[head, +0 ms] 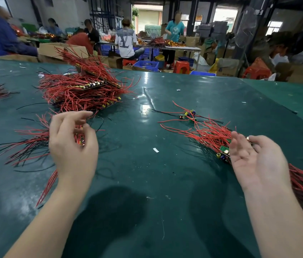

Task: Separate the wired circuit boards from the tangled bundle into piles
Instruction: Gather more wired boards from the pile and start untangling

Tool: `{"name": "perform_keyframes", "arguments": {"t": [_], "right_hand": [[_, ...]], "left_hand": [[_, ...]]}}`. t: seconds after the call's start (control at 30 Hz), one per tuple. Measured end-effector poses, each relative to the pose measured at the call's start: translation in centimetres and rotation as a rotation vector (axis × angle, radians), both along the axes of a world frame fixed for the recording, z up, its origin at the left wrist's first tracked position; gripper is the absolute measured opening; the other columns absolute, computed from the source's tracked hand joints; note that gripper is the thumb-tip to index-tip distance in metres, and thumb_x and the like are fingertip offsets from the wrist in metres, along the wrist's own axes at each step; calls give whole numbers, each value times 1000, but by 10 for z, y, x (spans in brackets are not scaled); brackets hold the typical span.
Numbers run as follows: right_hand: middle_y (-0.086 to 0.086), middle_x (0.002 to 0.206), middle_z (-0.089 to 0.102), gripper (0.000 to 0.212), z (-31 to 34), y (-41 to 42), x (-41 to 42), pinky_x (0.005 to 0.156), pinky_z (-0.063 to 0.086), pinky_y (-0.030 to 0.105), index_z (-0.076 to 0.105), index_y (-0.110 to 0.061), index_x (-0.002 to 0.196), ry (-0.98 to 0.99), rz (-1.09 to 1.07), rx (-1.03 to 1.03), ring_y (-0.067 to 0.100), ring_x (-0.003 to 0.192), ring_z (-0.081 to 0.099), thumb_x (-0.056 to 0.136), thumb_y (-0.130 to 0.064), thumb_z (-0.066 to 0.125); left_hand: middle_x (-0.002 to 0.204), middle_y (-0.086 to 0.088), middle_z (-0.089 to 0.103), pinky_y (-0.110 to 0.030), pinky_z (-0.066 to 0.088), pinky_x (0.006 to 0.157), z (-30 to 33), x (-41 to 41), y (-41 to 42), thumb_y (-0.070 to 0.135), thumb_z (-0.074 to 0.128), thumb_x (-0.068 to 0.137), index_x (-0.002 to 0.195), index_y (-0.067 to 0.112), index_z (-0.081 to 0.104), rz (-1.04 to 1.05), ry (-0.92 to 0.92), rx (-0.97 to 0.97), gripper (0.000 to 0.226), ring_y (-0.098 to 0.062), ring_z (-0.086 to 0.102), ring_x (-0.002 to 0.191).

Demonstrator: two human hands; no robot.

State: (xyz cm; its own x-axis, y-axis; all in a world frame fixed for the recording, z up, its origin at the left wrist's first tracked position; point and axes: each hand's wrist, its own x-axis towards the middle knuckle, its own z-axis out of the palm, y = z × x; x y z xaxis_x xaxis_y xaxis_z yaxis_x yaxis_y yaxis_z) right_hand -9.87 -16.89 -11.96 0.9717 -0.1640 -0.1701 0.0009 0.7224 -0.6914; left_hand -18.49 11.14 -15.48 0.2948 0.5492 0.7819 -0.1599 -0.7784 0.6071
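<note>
Now the left hand (73, 144) curls around some wired boards (80, 139) while the right hand (256, 157) lies open, holding nothing, so better to lift slowly, letting wires slip free.

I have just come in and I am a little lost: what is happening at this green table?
A person is sorting wired circuit boards. The left hand grips a few boards with red and black wires over a small pile. The right hand is open, palm up, beside another pile. A big tangled bundle lies further back on the table.
</note>
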Motion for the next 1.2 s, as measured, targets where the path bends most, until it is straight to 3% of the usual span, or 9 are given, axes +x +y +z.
{"name": "perform_keyframes", "arguments": {"t": [0.2, 0.37, 0.5, 0.6, 0.73, 0.87, 1.03, 1.13, 1.2], "right_hand": [[3, 87, 65, 14, -2, 12, -5, 50, 50, 16, 54, -4, 94, 78, 193, -11, 13, 69, 63, 91, -1, 41], [0, 66, 70, 18, -4, 18, -8, 49, 51, 16, 55, -8, 101, 92, 278, -12, 11, 55, 64, 91, 0, 42], [-1, 62, 70, 18, -5, 24, -10, 47, 50, 16, 57, -7, 100, 91, 310, -31, 10, 50, 64, 91, 0, 44], [-1, 62, 70, 18, -7, 27, -10, 48, 51, 17, 58, -8, 101, 94, 340, -57, 10, 49, 64, 90, -1, 44], [-1, 63, 69, 19, -10, 31, -11, 47, 51, 17, 59, -9, 101, 114, 382, -85, 10, 49, 63, 91, -2, 45], [-2, 65, 69, 20, -11, 30, -10, 47, 51, 17, 62, -9, 99, 126, 399, -96, 10, 51, 63, 92, -3, 45], [-5, 65, 70, 22, -13, 28, -7, 47, 52, 17, 65, -12, 93, 129, 381, -187, 8, 52, 63, 92, -4, 45], [-4, 70, 71, 25, -16, 29, -4, 47, 51, 18, 67, -14, 88, 82, 363, -382, 8, 55, 63, 92, -3, 45], [-1, 77, 72, 30, -19, 28, -1, 47, 51, 19, 68, -14, 88, 14, 357, -601, 8, 55, 64, 91, 1, 43]], "left_hand": [[83, -2, 55, -34, 37, 76, -4, -1, 10, 34, 61, 87, 95, 21, 68, 105, 752, -92, 17, -24, 49, 81], [66, 2, 64, -31, 35, 69, -2, -2, 7, 40, 57, 89, 71, 18, 67, 96, 862, -25, 31, -27, 56, 78], [49, 2, 53, -32, 32, 59, -2, -1, 6, 46, 54, 91, 54, 15, 59, 55, 723, 1, 49, -20, 51, 61], [53, 3, 61, -25, 45, 64, -1, 1, 0, 48, 57, 89, 58, 17, 65, -85, 585, -45, 44, -8, 59, 60], [78, 0, 74, -39, 58, 80, -3, 2, -25, 46, 59, 89, 78, 16, 74, -668, 493, -359, 35, -16, 71, 75], [112, -9, 72, -26, 57, 76, 7, 3, -33, 32, 42, 96, 104, 1, 65, -1149, 181, -748, 39, -25, 71, 95], [71, 4, 70, -13, 47, 52, 11, 2, -6, 12, 41, 99, 84, 12, 66, -669, -45, -822, 29, -6, 62, 56], [77, 3, 67, -14, 49, 61, -3, 11, -5, 0, 49, 94, 84, 18, 67, -470, 281, -592, 27, 2, 59, 61], [93, 0, 68, -23, 48, 84, -15, 16, -8, 4, 55, 92, 93, 20, 68, -416, 576, -404, 21, -2, 62, 80]]}}
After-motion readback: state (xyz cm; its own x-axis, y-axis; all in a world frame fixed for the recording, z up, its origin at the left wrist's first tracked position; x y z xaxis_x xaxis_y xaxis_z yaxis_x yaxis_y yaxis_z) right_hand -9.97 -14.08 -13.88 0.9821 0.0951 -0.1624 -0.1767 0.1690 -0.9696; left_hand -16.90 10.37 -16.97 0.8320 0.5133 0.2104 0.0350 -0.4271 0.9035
